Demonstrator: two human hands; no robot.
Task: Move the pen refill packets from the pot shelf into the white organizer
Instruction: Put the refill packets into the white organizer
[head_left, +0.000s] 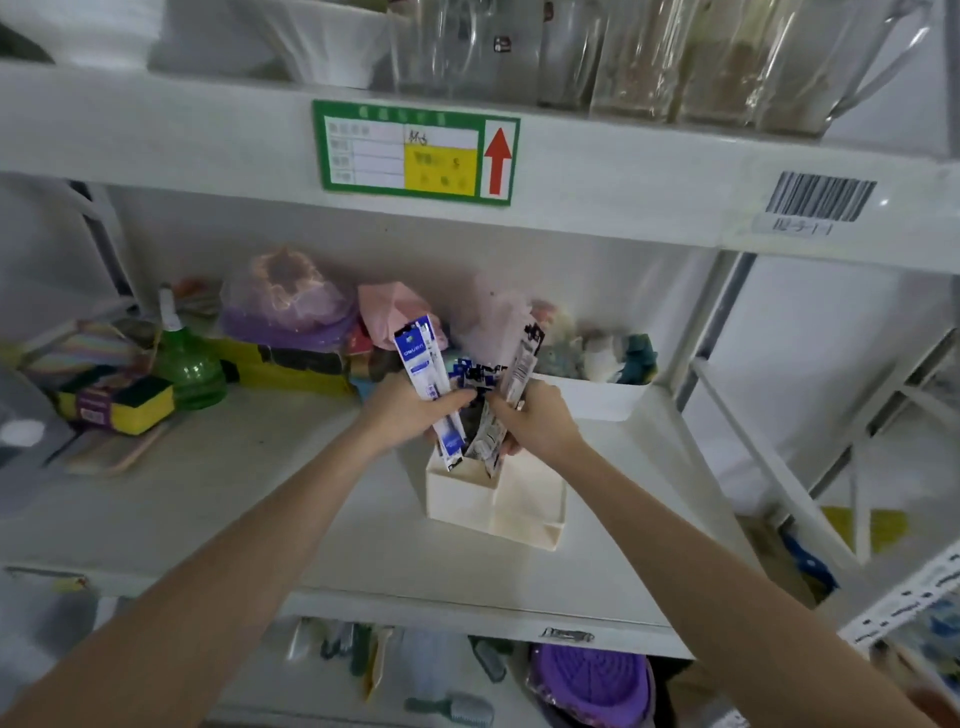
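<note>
On the shelf (208, 499), the white organizer (493, 499) is best kept still while packets are lowered upright into its rear slots. The left hand (410, 415) is curled around a blue packet (423, 374); the right hand (540, 421) pinches a grey packet (522, 374), both ends already inside.

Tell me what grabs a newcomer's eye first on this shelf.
Two bare arms meet mid-shelf: the left hand holds a blue pen refill packet, the right hand a grey packet, both over the white organizer. Above, a green shelf label with a red arrow stands out.
</note>
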